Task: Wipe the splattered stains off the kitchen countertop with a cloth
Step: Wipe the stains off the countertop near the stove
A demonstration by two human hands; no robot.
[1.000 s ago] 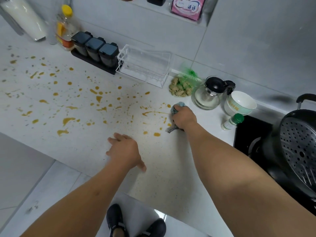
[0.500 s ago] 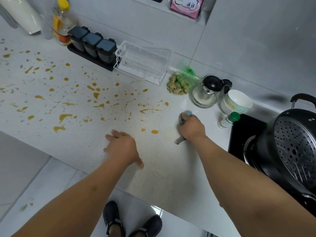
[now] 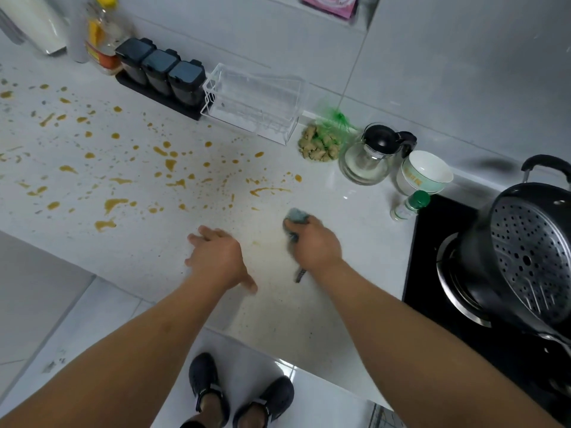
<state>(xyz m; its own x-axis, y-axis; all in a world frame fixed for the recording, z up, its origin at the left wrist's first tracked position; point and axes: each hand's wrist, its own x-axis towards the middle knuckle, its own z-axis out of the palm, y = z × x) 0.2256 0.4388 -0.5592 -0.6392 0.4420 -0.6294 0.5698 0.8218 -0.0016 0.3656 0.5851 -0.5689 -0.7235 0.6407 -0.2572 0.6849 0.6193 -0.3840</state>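
A pale speckled countertop (image 3: 340, 304) carries many orange-brown splatter stains (image 3: 173, 180) across its left and middle. My right hand (image 3: 315, 242) grips a bunched grey-blue cloth (image 3: 296, 217) and presses it on the counter just right of the stains; a strip of the cloth trails out under my wrist. My left hand (image 3: 217, 257) rests flat on the counter near the front edge, fingers spread, holding nothing. A faint smear lies between the two hands.
Along the wall stand a bottle (image 3: 103, 35), three dark spice jars (image 3: 160, 72), a clear rack (image 3: 253, 103), ginger pieces (image 3: 318, 146), a glass kettle (image 3: 370, 156), a bowl (image 3: 425, 174) and a small green-capped bottle (image 3: 409, 206). A black pot (image 3: 525, 251) sits on the stove, right.
My right hand has dragged the cloth toward me and leftward, and two drops in front of it are gone, leaving a faint smear. My left hand has stayed put.
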